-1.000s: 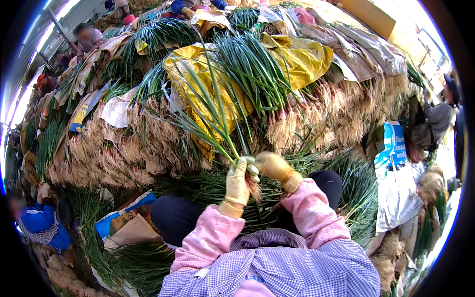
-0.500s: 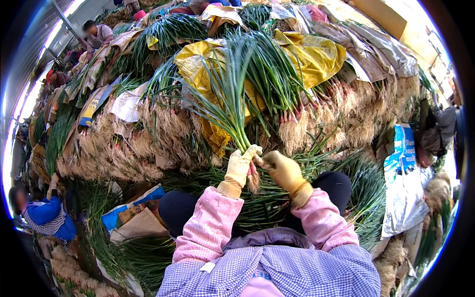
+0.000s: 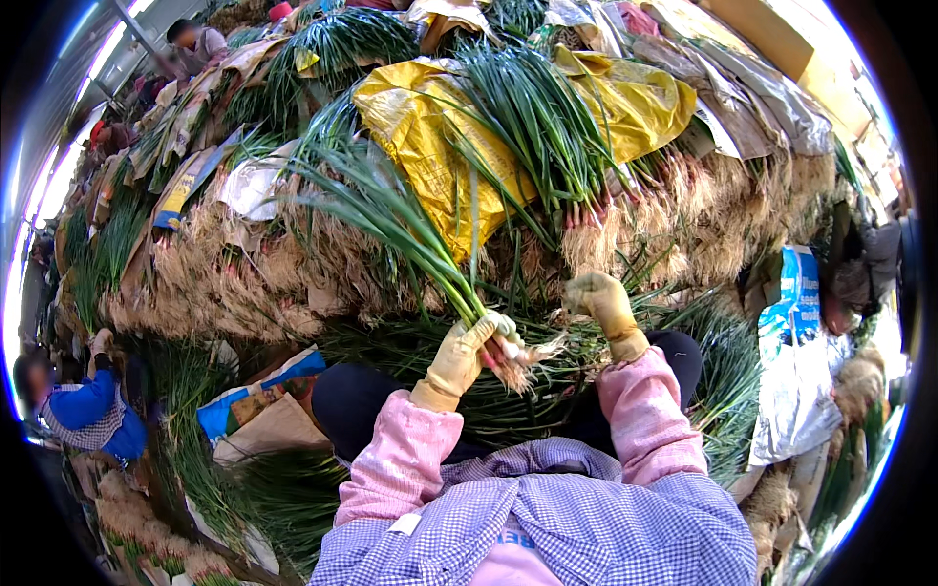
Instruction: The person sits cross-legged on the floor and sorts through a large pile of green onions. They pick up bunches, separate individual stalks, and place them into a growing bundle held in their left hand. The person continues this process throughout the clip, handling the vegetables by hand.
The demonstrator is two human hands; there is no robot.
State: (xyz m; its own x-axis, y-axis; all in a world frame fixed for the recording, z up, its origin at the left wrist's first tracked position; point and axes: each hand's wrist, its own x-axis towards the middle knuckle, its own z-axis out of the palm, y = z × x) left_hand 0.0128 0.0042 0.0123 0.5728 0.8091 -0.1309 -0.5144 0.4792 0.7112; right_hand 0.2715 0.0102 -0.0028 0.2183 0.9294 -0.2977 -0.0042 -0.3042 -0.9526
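Note:
My left hand (image 3: 461, 354), in a pale yellow glove, is closed around a small bunch of spring onions (image 3: 430, 269). Their green leaves slant up and to the left, while the pinkish-white bulbs and stringy roots (image 3: 513, 363) stick out on the right of my fist. Apart from the bunch, my gloved right hand (image 3: 604, 305) is raised over the loose greens with its fingers curled in. Whatever is in those fingers, if anything, is hidden. Beyond my hands, a larger pile of spring onions (image 3: 532, 122) lies on a yellow plastic sack (image 3: 430, 137).
A long bank of stacked spring onions, roots outward (image 3: 391, 278), stretches across in front. Loose green leaves (image 3: 723, 361) surround my knees. A blue-and-white sack (image 3: 796, 371) lies at right, a torn paper sack (image 3: 278, 420) at left. A co-worker in blue (image 3: 93, 410) sits far left.
My right hand has come away from the bunch and moved right. My left hand has lowered slightly, and the bunch has tipped from nearly upright to leaning left.

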